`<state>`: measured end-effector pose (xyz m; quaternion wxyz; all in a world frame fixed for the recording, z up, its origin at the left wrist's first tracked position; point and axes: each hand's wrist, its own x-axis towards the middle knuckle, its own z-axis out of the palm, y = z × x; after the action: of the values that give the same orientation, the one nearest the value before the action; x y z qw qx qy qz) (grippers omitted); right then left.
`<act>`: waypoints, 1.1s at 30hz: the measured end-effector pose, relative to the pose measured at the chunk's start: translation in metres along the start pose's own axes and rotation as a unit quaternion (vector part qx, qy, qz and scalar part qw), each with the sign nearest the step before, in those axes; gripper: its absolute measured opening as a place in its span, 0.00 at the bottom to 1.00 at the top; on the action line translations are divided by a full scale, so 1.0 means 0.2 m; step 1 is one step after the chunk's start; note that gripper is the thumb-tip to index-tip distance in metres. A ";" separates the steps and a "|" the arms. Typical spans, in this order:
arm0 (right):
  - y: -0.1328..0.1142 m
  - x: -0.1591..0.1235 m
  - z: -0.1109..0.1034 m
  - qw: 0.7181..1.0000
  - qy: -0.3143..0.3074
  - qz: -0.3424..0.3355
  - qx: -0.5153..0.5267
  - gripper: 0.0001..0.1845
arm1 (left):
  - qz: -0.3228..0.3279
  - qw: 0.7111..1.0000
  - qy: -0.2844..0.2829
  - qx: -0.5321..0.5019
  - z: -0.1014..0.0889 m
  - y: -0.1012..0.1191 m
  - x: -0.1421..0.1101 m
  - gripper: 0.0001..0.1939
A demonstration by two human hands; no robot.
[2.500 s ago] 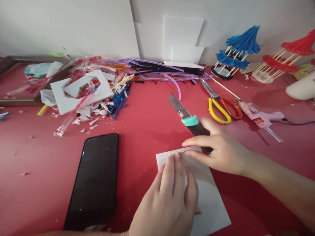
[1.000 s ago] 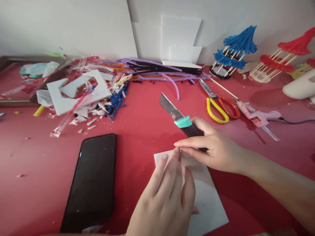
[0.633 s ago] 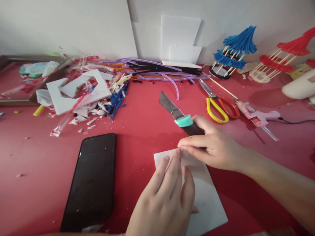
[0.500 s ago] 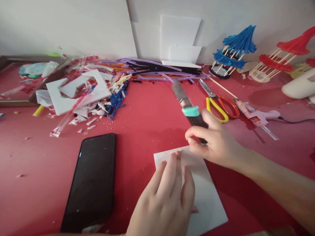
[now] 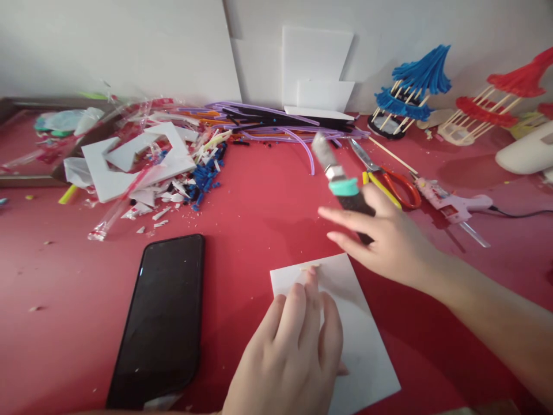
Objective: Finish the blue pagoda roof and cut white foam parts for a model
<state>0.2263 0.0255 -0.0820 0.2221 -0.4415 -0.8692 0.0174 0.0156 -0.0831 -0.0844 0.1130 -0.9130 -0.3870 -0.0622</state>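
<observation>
My right hand [image 5: 384,236] grips a utility knife [image 5: 352,199] with a black handle and a turquoise collar. Its blurred metal end points up and away from me, above the table. Two fingers of that hand stick out to the left, off the handle. Below it, a white foam board [image 5: 367,351] lies on the table. My left hand [image 5: 294,340] rests on this board with bent fingers close together, one fingertip pressing a short pale wooden stick [image 5: 307,268] near the far edge. What lies under the palm is hidden.
A black phone [image 5: 158,317] lies to the left. Scissors [image 5: 384,181] and a pink glue gun [image 5: 453,199] are at the right. Behind stand blue [image 5: 410,92] and red [image 5: 496,104] stick models. Foam scraps [image 5: 112,178] and purple and black pipe cleaners [image 5: 272,124] lie along the back.
My right hand and the knife have shifted slightly right, and its two fingers have stretched out. The left fingers have drawn back a little, exposing more of the stick. A purple pipe cleaner's curved end now shows.
</observation>
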 end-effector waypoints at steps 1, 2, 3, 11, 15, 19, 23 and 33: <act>-0.02 -0.01 0.00 0.999 -0.024 -0.015 0.036 0.14 | 0.001 1.000 0.000 0.000 0.00 0.00 0.00 0.24; -0.03 -0.01 -0.01 0.996 -0.049 -0.028 0.066 0.11 | 0.002 1.000 -0.002 0.000 0.00 0.00 0.00 0.25; -0.05 -0.02 -0.01 0.993 -0.073 -0.038 0.087 0.10 | 0.004 1.000 -0.006 -0.001 0.00 0.00 0.00 0.25; -0.09 -0.02 -0.01 0.986 -0.129 -0.038 0.099 0.13 | 0.009 1.000 0.002 0.001 0.01 0.00 -0.01 0.25; -0.10 -0.02 -0.01 0.983 -0.145 -0.039 0.101 0.13 | 0.006 1.000 0.010 -0.006 0.02 0.00 -0.01 0.24; -0.10 -0.02 -0.01 0.983 -0.148 -0.030 0.102 0.12 | 0.007 1.000 0.009 -0.009 0.02 0.00 -0.01 0.24; -0.10 -0.02 -0.01 0.984 -0.140 -0.033 0.103 0.13 | 0.006 1.000 0.007 -0.011 0.02 0.00 -0.01 0.25; -0.08 -0.01 -0.02 0.978 -0.073 0.032 0.191 0.15 | 0.015 1.000 -0.002 -0.017 0.02 0.00 0.00 0.25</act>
<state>0.2176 0.0136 -0.0765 0.2371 -0.4162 -0.8492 0.2224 0.0146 -0.0825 -0.0875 0.0977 -0.9205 -0.3727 -0.0652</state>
